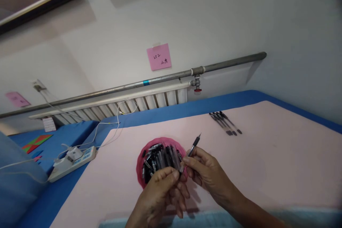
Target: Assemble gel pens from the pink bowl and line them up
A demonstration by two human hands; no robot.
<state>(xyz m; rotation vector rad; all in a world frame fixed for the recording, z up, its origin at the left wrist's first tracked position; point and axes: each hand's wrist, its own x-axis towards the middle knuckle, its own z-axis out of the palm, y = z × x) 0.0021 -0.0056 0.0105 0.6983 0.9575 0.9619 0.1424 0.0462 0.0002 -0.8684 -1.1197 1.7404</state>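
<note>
A pen (195,144) with a dark grip and clear barrel is held slantwise, its bare writing tip pointing up and away. My right hand (203,167) pinches its barrel between thumb and fingers. At the pen's lower end, the thumb and forefinger of my left hand (165,190) close together; the other fingers hang loosely curled. Just behind both hands stands a round pink basket (139,167), filled with clear pen barrels (167,156) and black caps (149,162). Farther right, several capped pens (223,123) lie side by side on the pink sheet.
A pink sheet (267,156) covers the blue table (240,96). On the left are a white power strip (88,155) with plugs and a loose white cable (107,124). A radiator (149,102) and a metal pipe (171,77) run along the wall behind.
</note>
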